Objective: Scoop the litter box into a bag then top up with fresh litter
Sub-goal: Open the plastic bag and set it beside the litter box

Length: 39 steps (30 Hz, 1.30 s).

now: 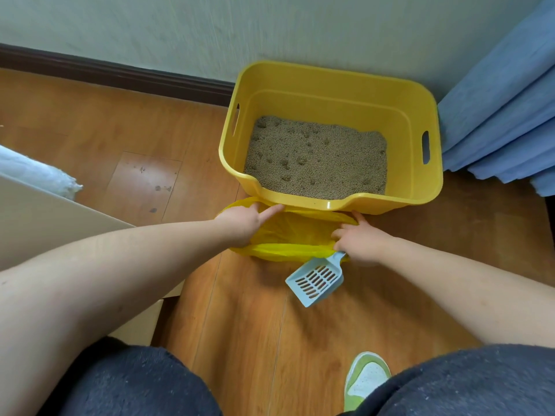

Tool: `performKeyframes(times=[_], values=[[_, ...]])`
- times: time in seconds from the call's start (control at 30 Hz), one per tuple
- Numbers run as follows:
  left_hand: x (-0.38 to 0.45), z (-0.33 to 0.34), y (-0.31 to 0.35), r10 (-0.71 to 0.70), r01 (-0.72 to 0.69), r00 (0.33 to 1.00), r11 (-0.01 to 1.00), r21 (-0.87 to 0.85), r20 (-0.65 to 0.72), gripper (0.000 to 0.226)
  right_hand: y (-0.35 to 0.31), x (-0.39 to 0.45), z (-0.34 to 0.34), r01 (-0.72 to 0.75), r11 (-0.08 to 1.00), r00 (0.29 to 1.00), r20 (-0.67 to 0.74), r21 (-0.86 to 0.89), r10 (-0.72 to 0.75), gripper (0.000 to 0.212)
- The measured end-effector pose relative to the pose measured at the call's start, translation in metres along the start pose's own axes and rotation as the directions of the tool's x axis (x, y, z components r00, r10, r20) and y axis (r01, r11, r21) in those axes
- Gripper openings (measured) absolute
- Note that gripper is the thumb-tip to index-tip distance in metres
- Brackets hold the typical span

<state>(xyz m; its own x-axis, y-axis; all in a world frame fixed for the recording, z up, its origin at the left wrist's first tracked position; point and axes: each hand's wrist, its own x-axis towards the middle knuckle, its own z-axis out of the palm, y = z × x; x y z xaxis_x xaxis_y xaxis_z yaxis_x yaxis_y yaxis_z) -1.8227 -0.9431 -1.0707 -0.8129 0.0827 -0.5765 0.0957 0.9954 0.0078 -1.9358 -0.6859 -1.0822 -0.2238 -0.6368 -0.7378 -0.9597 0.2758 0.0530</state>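
A yellow litter box (420, 187) stands on the wooden floor against the wall, with grey-brown litter (315, 159) spread over its bottom. A yellow plastic bag (294, 232) lies on the floor just in front of the box's low front lip, its mouth spread. My left hand (240, 222) grips the bag's left edge, index finger pointing at the box. My right hand (360, 240) holds the bag's right edge together with the handle of a light blue slotted scoop (315, 280), whose blade points toward me.
A blue curtain (504, 115) hangs to the right of the box. A beige furniture edge (45, 223) with a white cloth (39, 175) on it sits at the left. My knees and a green-and-white shoe (365, 376) are at the bottom.
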Motion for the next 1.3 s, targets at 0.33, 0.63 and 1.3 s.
performKeyframes(times=[0.33,0.63,1.3], values=[[0.011,0.003,-0.018,-0.039,0.042,0.999,0.995,-0.091,0.036,0.074,0.009,0.002,0.002,-0.076,0.957,0.997,-0.010,0.280,0.082,0.039],[0.024,-0.001,-0.024,-0.170,0.200,0.977,0.943,-0.267,0.132,0.071,0.005,-0.001,-0.013,-0.227,0.886,0.969,0.006,0.404,0.246,0.045],[-0.009,-0.006,-0.023,0.342,-0.273,0.913,0.917,0.291,-0.223,0.083,-0.005,-0.059,0.020,-0.031,0.999,0.715,-0.697,0.042,0.051,0.028]])
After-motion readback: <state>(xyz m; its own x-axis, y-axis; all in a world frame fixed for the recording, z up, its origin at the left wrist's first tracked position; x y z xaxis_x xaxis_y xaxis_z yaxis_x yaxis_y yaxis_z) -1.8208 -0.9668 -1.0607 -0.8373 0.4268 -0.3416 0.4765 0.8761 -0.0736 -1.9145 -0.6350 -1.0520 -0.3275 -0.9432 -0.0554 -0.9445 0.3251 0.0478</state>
